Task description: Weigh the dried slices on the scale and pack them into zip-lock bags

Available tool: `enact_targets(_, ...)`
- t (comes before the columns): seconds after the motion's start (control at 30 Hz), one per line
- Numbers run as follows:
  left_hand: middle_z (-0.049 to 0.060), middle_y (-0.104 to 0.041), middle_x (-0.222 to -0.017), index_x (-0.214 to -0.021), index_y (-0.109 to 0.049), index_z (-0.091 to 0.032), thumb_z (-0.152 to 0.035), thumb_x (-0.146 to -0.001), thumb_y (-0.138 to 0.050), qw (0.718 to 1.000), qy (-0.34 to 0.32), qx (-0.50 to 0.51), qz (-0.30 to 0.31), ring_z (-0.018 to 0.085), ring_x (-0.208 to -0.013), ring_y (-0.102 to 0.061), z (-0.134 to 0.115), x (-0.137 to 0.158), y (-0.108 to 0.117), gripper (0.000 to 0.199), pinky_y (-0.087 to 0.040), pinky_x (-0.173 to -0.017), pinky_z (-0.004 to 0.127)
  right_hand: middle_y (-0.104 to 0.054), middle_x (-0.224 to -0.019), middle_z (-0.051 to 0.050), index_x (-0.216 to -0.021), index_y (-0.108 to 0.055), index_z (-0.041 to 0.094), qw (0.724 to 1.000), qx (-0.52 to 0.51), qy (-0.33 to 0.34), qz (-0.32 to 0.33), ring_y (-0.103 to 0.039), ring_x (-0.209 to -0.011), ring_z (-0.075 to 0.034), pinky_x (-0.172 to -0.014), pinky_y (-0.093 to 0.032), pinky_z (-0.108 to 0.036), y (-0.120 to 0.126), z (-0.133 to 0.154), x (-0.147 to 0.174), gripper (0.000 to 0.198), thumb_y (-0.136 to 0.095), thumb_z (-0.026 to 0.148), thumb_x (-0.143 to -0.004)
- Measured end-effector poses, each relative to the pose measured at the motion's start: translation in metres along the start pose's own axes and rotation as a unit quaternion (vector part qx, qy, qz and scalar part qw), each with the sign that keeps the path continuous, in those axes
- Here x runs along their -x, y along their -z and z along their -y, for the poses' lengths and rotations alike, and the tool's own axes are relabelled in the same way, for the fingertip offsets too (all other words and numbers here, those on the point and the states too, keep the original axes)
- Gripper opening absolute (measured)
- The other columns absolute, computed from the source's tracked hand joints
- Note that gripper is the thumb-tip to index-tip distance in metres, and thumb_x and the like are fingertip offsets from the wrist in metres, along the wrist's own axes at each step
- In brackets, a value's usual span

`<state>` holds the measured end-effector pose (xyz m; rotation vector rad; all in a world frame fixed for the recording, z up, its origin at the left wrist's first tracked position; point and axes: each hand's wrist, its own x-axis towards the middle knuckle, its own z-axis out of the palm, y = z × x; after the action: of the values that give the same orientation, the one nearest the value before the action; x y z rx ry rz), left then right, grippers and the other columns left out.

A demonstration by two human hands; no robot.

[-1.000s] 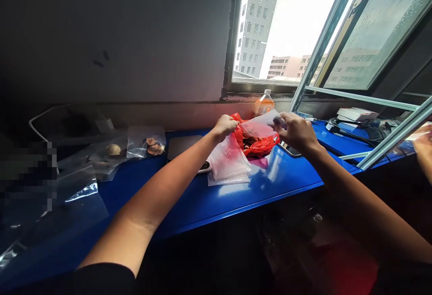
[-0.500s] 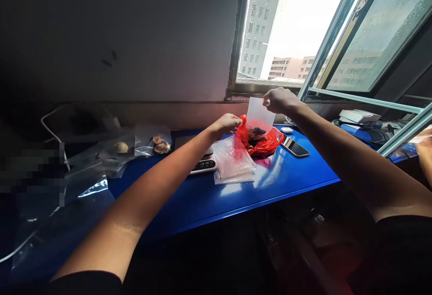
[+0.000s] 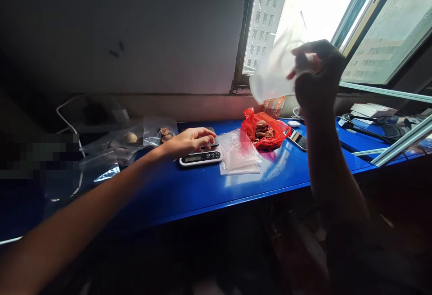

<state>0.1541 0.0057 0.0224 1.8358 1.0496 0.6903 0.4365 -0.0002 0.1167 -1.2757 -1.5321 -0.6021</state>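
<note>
A: Surface and room, left to right?

B: Dark wall (image 3: 141, 29) at left, glossy blue tabletop (image 3: 189, 200) below, window (image 3: 310, 2) at right.

A: Hands and items?

B: Left hand (image 3: 194, 140): grip loosely spread over the digital scale (image 3: 200, 159). Beside it lie flat clear bags (image 3: 238, 152), then an open red bag (image 3: 270, 145) holding brown pieces (image 3: 263, 132). Right hand (image 3: 315, 72): grip pinching a translucent bag (image 3: 275, 74), raised before the window.

A: Its appearance?

B: Whitish, limp, curled; blurred, so any contents cannot be confirmed.
</note>
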Motion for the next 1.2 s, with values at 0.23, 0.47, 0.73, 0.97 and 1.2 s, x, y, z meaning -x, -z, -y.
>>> enact_targets(0.23,0.006,-0.069,-0.089,-0.094,-0.066,-0.018,-0.054,-0.087,-0.058,0.948,-0.083,0.208,-0.225,0.017,-0.08,-0.063,0.031,0.016,0.039,0.037,-0.05,-0.066,0.027,-0.061,-0.07,0.002,-0.097,-0.052,0.02,0.853,-0.47,-0.102,0.204,-0.06,-0.059,-0.01,-0.06,-0.048,-0.025,-0.09,0.084,0.044,0.009,-0.05,0.027,-0.092)
enact_targets(0.47,-0.002,-0.055,-0.064,-0.072,-0.062,-0.018,-0.027,-0.081,-0.066,0.877,-0.114,0.232,-0.404,0.007,-0.054,-0.049,0.055,0.017,0.067,0.013,-0.041,-0.051,0.017,-0.064,-0.06,0.0,-0.08,-0.052,0.018,0.721,-0.596,-0.139,0.325,-0.06,-0.054,-0.013,-0.055,-0.045,-0.026,-0.123,0.079,0.089,0.018,-0.065,0.03,-0.074)
enact_targets(0.73,-0.001,-0.053,-0.059,-0.063,-0.059,-0.017,-0.025,-0.071,-0.059,0.908,-0.129,0.197,-0.348,0.008,-0.053,-0.047,0.054,0.03,0.08,0.012,-0.038,-0.05,0.02,-0.058,-0.065,0.0,-0.076,-0.053,0.021,0.641,-0.663,-0.161,0.351,-0.058,-0.061,-0.013,-0.057,-0.041,-0.028,-0.109,0.058,0.08,0.031,-0.063,0.049,-0.077)
enact_targets(0.97,-0.002,-0.052,-0.05,-0.056,-0.064,-0.016,-0.029,-0.069,-0.065,0.978,-0.099,0.004,-0.181,0.009,-0.049,-0.042,0.043,0.039,0.053,0.018,-0.03,-0.048,0.022,-0.06,-0.071,0.002,-0.092,-0.052,0.022,0.796,-0.531,-0.112,0.269,-0.056,-0.066,-0.013,-0.06,-0.039,-0.026,-0.121,0.068,0.094,0.025,-0.064,0.038,-0.077)
enact_targets(1.2,0.001,-0.066,-0.064,-0.073,-0.073,-0.016,-0.042,-0.078,-0.064,0.96,-0.139,-0.184,-0.156,0.013,-0.059,-0.056,0.05,0.03,0.028,0.027,-0.04,-0.055,0.024,-0.066,-0.088,-0.004,-0.099,-0.054,0.019,0.862,-0.336,0.145,0.35,-0.058,-0.08,-0.015,-0.073,-0.042,-0.028,-0.123,0.1,0.123,0.025,-0.052,0.007,-0.076)
